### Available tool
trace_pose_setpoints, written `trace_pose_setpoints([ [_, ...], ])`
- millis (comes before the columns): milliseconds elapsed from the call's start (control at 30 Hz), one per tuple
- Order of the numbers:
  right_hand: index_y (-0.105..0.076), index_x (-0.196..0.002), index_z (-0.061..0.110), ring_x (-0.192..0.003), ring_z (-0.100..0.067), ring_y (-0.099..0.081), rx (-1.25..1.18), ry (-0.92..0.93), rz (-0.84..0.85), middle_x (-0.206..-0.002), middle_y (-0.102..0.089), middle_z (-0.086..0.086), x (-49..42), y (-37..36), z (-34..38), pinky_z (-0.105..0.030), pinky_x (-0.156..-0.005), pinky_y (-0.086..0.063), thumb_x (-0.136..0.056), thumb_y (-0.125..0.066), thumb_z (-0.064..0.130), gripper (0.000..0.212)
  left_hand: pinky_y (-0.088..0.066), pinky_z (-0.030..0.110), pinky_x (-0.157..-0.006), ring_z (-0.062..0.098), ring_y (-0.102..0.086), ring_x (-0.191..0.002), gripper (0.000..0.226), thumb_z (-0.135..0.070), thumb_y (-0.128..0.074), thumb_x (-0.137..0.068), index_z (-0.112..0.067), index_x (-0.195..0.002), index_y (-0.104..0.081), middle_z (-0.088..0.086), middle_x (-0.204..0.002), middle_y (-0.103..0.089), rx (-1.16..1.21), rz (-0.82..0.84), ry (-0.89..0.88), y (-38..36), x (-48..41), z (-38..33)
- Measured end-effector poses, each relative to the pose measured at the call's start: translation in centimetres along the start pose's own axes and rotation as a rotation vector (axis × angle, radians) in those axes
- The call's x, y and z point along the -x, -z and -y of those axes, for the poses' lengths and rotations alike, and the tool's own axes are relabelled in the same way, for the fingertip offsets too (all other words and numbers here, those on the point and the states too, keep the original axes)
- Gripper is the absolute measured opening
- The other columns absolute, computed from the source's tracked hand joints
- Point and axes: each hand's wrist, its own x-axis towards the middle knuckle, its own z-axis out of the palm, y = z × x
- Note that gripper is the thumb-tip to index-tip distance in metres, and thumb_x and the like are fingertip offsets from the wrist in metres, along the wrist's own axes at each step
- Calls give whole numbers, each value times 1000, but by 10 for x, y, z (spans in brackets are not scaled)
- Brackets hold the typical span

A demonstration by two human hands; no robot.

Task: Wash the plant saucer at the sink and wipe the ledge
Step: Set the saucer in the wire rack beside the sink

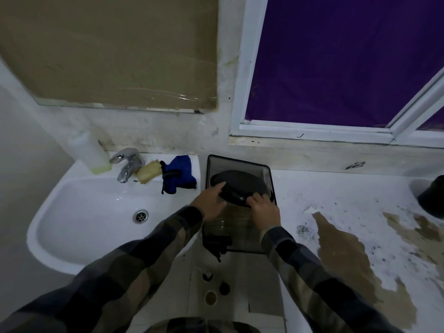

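Note:
A round black plant saucer (240, 183) lies in a dark mesh tray (240, 164) between the white sink (91, 212) and the ledge (336, 200). My left hand (211, 200) grips the saucer's near-left rim, thumb on top. My right hand (264, 210) holds its near-right rim with curled fingers. A blue cloth (179, 174) and a yellow sponge (149, 174) sit on the sink's back rim beside the chrome tap (127, 164). The white ledge is speckled with soil and has brown worn patches (348, 251).
A pale soap bottle (91, 150) stands left of the tap. A black pot (432, 195) sits at the ledge's far right. A window with purple covering (336, 56) is above the ledge, and a covered mirror (108, 49) above the sink.

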Motion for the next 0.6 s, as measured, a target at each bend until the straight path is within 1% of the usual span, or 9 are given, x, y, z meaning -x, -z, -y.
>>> trace_pose_setpoints([
  [67,-64,-61,15,-54,-26,-57,4,28,23,-64,-58,-4,4,-14,0,-26,-36,-37,-54,-54,2,18,-34,38,-109,28,-40,-130,66,-24,-49,-95,-18,-151,-15,13,-147,-33,-146,37,-7,-9,0,10],
  [133,-61,-52,17,-46,-23,-54,-8,50,56,-57,-56,-2,6,-29,0,-21,-36,-34,-55,-44,6,21,-33,40,-109,31,-34,-132,63,-27,-47,-95,-16,-150,-20,12,-150,-28,-402,70,-36,-17,-2,23],
  [200,-59,-46,17,-39,-21,-52,-25,45,112,-51,-53,-1,10,-38,4,-17,-35,-32,-47,-52,8,12,-32,40,-106,33,-31,-132,60,-29,-47,-93,-16,-147,-27,11,-150,-28,-629,88,-72,-25,-5,33],
  [267,-58,-42,17,-35,-21,-51,-38,45,146,-47,-52,-1,14,-46,8,-16,-34,-32,-38,-59,12,7,-28,40,-106,32,-31,-131,58,-29,-49,-90,-16,-144,-32,11,-146,-33,-753,113,-103,-34,-7,40],
  [400,-56,-38,16,-32,-19,-50,-50,9,247,-43,-51,-1,21,-64,13,-12,-35,-30,-26,-80,8,28,-23,39,-109,31,-31,-131,56,-29,-49,-89,-16,-143,-35,11,-144,-37,-793,171,-108,-51,-9,53],
  [467,-54,-36,15,-31,-19,-49,-78,-2,273,-43,-50,-2,22,-70,15,-13,-34,-30,-18,-84,5,36,-24,38,-108,30,-32,-130,55,-27,-47,-90,-18,-143,-36,10,-143,-38,-753,173,-117,-55,-8,58],
  [500,-55,-38,13,-33,-20,-51,-77,-15,276,-45,-51,-3,25,-71,16,-15,-34,-32,-19,-84,4,36,-24,37,-107,30,-33,-130,55,-26,-47,-90,-19,-143,-36,9,-143,-39,-725,169,-127,-57,-6,60],
  [533,-59,-42,11,-37,-22,-55,-71,-30,300,-49,-55,-5,28,-71,17,-18,-35,-37,-26,-84,3,31,-25,37,-107,29,-33,-130,54,-25,-46,-90,-19,-143,-36,9,-144,-38,-695,157,-138,-57,-4,61],
  [600,-69,-64,4,-58,-30,-65,-82,-24,394,-69,-64,-14,32,-65,16,-30,-50,-49,-54,-76,0,13,-27,36,-105,28,-35,-129,54,-24,-47,-90,-21,-143,-37,7,-144,-39,-647,129,-155,-55,0,63],
])
